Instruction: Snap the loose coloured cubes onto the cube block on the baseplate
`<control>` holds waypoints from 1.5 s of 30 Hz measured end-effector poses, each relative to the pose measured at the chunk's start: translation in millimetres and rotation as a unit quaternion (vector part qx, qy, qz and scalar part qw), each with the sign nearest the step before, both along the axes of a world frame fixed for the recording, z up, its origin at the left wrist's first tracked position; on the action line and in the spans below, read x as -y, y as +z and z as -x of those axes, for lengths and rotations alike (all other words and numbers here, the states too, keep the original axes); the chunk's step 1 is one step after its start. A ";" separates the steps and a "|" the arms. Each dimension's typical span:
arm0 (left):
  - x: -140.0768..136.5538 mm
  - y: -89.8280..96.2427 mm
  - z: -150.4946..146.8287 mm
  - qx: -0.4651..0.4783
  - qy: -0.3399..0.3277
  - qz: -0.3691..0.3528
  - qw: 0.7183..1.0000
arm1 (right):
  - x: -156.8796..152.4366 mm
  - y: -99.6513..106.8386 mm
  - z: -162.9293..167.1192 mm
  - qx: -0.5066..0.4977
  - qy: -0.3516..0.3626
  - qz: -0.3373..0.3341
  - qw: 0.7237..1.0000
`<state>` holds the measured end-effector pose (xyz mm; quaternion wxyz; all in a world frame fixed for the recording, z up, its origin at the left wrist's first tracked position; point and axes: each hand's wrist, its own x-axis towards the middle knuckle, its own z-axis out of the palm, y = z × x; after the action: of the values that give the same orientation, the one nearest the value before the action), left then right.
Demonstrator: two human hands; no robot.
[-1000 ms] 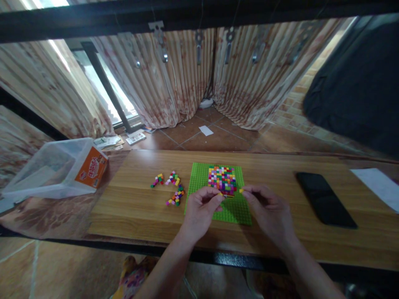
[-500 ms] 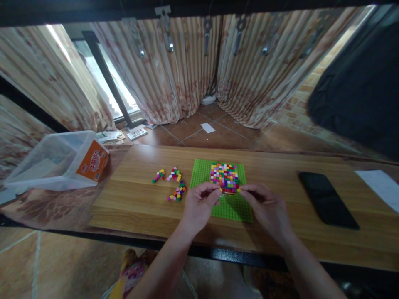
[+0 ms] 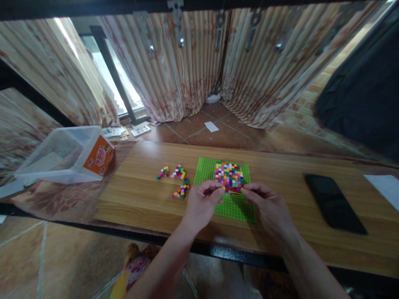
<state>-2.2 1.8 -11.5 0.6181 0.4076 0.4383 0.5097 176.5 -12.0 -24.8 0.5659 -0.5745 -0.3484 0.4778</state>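
Left hand [image 3: 203, 203]: thumb and forefinger pinched on a small yellow brick [image 3: 223, 189]. Right hand [image 3: 268, 205]: same pinch, a second yellow brick [image 3: 242, 189] at its fingertips. Both hands at the near corners of a brick mosaic [image 3: 229, 173]; whether either yellow piece is seated, cannot tell. Mosaic sits on a green studded baseplate [image 3: 236, 211], toward its far side, baseplate flat on the table [image 3: 134, 195]. Progress, as judged: a roughly square patch packed tight, no gaps made out; the near part of the baseplate and a strip down its left remain bare green. Unplaced stock lies left of the baseplate: a small cluster [image 3: 163, 172], another [image 3: 178, 171], and a longer straggling one [image 3: 183, 189], all mixed colours. Mosaic's look: tiny squares of red, yellow, orange, pink, purple, white, green, no picture discernible; red and yellow run along its near edge, detail too small. Farther out, black phone [image 3: 335, 203] to the right; clear plastic bin [image 3: 67, 155] with orange label beyond the table's left end.
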 end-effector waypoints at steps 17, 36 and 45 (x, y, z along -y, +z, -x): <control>1.5 -3.4 -1.1 -0.015 -0.009 -0.002 1.000 | -3.1 -2.5 6.0 -0.067 -0.033 0.010 0.997; 2.6 -3.3 -2.1 -0.005 -0.013 0.000 1.000 | -6.2 1.1 5.8 -0.112 -0.003 0.028 0.993; 3.8 0.0 -3.6 -0.012 -0.016 0.020 1.000 | -4.0 -0.7 6.6 -0.020 -0.027 -0.021 0.999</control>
<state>1.4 -1.9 -11.5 0.6288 0.4082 0.4490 0.4861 169.9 -8.0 -25.5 0.5977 -0.5621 -0.3312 0.4660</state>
